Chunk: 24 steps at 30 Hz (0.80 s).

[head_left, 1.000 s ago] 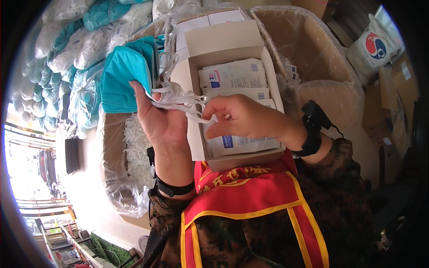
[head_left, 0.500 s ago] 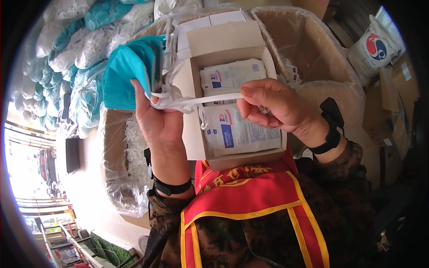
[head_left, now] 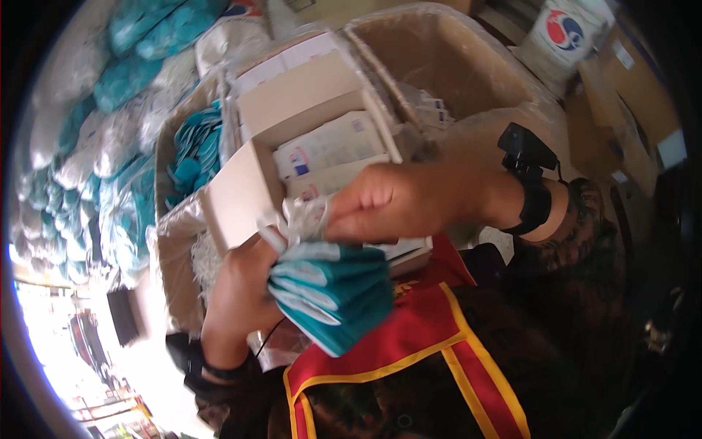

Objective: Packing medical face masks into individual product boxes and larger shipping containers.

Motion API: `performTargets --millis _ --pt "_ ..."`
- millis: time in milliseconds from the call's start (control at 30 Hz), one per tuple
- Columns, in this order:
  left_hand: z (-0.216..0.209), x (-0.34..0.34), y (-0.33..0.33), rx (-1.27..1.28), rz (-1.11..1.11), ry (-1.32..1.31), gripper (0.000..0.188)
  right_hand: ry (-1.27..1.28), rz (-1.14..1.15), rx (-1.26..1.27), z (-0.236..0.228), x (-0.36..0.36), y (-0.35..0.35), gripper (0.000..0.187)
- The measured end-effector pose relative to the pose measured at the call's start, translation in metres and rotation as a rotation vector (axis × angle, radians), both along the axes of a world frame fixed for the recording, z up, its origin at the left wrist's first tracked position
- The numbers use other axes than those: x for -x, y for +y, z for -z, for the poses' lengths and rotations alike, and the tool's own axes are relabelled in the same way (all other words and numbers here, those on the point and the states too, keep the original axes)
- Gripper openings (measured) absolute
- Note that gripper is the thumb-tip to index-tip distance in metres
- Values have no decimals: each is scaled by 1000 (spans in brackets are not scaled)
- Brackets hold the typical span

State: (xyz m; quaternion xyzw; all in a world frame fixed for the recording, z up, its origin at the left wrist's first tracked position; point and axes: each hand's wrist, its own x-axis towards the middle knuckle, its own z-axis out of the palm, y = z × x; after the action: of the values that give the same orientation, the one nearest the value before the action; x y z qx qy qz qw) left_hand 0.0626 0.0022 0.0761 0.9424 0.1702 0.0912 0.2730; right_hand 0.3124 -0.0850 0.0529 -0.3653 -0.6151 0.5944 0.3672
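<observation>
A bundle of teal face masks hangs in front of my red apron with yellow trim, its folded edges fanned out. My left hand is closed at the bundle's upper left, by the white straps. Those gathered straps are pinched in my right hand, whose fingers are blurred by motion. Behind both hands stands an open cardboard box holding white printed packets. My right forearm and the masks hide its near part.
Loose teal masks fill a plastic-lined carton at the left. A larger lined carton at the back right holds a few packets. Bulging clear bags of teal and white goods are piled far left. A white sack stands at top right.
The mask bundle has come down and toward me, now hanging below the straps. My right hand has moved left, close to my left hand. The view has shifted and tilted.
</observation>
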Motion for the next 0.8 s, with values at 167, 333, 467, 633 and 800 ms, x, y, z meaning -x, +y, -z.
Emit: performTargets --millis 167,333,467,633,800 --pt "1 11 6 -416 -100 32 35 -134 6 16 -5 -15 -42 29" --pt "56 124 127 -578 -566 -75 32 -11 302 161 -27 -50 -111 33" --pt "30 122 101 -79 -1072 -419 33 489 839 112 27 -115 -175 37" --pt "69 83 81 254 -961 -721 49 611 1312 200 136 -149 -244 19" --pt "94 40 52 442 -865 -751 53 75 1617 405 242 -173 -304 15"
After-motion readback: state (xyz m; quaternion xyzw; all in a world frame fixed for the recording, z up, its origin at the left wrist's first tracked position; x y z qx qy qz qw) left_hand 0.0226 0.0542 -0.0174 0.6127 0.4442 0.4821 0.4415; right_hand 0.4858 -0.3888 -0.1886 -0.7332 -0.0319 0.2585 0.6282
